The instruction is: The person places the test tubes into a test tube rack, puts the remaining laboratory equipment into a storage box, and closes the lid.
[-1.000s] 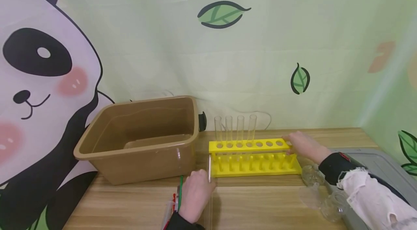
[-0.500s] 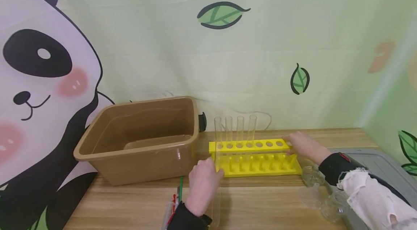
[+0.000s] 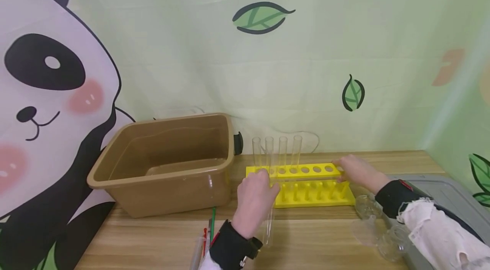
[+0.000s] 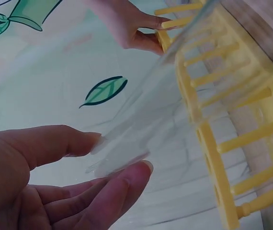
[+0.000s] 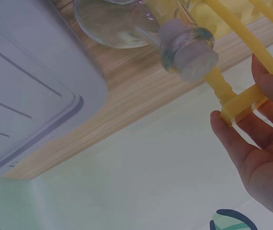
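My left hand (image 3: 254, 202) pinches a clear test tube (image 3: 269, 229) between thumb and fingertips, in front of the left part of a yellow test tube rack (image 3: 321, 200). In the left wrist view the tube (image 4: 143, 103) slants up from the fingertips across the rack. Several clear test tubes (image 3: 283, 151) stand upright in the rack's left holes. My right hand (image 3: 361, 172) holds the rack's right end. Up close in the right wrist view, its thumb and fingers grip the end of the top bar (image 5: 242, 103).
A brown plastic tub (image 3: 172, 191) stands left of the rack. Clear glassware (image 3: 392, 242) lies at the right beside a grey lid-like surface (image 3: 425, 183); one stoppered flask (image 5: 112, 28) shows in the right wrist view. Thin coloured sticks (image 3: 212, 223) lie at the front left.
My left hand has moved right and away from me with the test tube, up to the rack's left part. The right hand keeps its place on the rack's end.
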Tool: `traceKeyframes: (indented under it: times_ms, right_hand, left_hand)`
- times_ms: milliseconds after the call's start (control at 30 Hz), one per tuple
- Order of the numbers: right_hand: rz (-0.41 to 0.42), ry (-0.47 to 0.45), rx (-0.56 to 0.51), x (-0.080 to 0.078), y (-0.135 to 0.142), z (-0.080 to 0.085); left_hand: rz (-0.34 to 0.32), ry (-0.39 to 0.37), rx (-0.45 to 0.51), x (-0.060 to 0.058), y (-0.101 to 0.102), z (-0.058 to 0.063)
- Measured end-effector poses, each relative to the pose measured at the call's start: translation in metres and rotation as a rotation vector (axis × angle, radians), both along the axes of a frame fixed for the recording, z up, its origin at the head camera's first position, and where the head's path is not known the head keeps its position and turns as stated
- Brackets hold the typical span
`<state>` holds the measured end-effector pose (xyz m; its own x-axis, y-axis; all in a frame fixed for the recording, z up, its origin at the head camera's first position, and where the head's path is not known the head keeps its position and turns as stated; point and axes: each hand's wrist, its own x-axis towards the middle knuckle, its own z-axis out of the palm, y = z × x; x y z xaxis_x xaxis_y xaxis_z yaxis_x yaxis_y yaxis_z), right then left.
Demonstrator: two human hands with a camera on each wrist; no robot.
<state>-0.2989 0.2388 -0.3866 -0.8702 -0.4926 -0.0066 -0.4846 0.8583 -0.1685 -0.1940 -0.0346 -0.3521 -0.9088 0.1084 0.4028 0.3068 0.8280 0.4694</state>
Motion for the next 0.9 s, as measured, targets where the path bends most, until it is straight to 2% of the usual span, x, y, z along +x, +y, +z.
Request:
traceKeyframes:
  times_ms: [233, 500, 667, 900]
  right_hand:
    - [0.009, 0.007, -0.008, 0.002, 0.002, 0.0]
    - [0.009, 0.022, -0.004, 0.002, 0.002, 0.0]
    - [0.011, 0.02, -0.005, 0.001, 0.002, 0.0]
    - [0.016, 0.022, -0.002, 0.0, 0.001, 0.0]
  left_hand:
    - [-0.022, 0.02, -0.002, -0.005, 0.014, 0.01]
    - [-0.045, 0.07, 0.011, -0.009, 0.028, 0.013]
    - [-0.054, 0.102, 0.066, -0.012, 0.033, 0.016]
    - [-0.11, 0.175, 0.149, -0.019, 0.039, 0.018]
